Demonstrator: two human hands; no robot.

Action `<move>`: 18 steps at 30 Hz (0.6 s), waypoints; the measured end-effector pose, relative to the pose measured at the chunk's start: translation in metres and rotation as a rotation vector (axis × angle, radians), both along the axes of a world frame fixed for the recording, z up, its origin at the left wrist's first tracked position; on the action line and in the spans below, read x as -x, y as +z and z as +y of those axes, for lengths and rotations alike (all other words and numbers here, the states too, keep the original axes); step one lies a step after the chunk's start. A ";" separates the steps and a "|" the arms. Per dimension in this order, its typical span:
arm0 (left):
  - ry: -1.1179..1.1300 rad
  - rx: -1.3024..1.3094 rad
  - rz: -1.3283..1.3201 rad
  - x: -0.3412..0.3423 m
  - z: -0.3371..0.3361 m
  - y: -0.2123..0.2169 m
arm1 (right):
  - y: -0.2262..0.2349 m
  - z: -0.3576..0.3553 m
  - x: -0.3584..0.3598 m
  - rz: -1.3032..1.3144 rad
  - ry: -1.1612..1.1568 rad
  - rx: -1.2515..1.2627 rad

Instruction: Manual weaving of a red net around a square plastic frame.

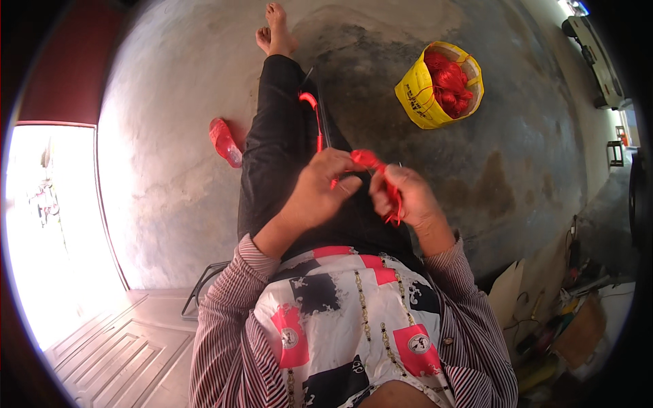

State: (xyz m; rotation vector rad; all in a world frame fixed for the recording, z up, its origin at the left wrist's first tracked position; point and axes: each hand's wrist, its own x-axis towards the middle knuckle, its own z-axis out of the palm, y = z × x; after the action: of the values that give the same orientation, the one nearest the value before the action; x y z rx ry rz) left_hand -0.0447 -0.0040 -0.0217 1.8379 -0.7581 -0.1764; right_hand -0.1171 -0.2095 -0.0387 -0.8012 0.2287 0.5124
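Note:
My left hand is closed, its fingers pinching one side of a knotted bunch of bright red cord above my lap. My right hand grips the other side of the bunch, and loose red strands hang below its fingers. The exact knotting between the hands is small and partly blurred. From beside my left hand, a thin dark rod runs up along my dark trousers. A curved red strip hangs along the rod, and its lower end reaches my left hand.
A yellow bag full of red cord stands on the grey floor ahead to the right. One red slipper lies left of my legs. Tools and boards clutter the lower right. A panelled door is at lower left, near a bright doorway.

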 end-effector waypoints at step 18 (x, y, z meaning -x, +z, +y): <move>0.146 -0.485 0.088 -0.022 0.014 -0.044 | -0.058 0.034 -0.067 -0.784 0.172 1.250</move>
State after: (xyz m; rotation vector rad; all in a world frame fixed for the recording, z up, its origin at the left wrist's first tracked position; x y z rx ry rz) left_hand -0.0226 0.0100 -0.0658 2.3177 -0.5448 -0.3688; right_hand -0.0500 -0.1751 -0.0966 -2.1805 -0.3070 0.1251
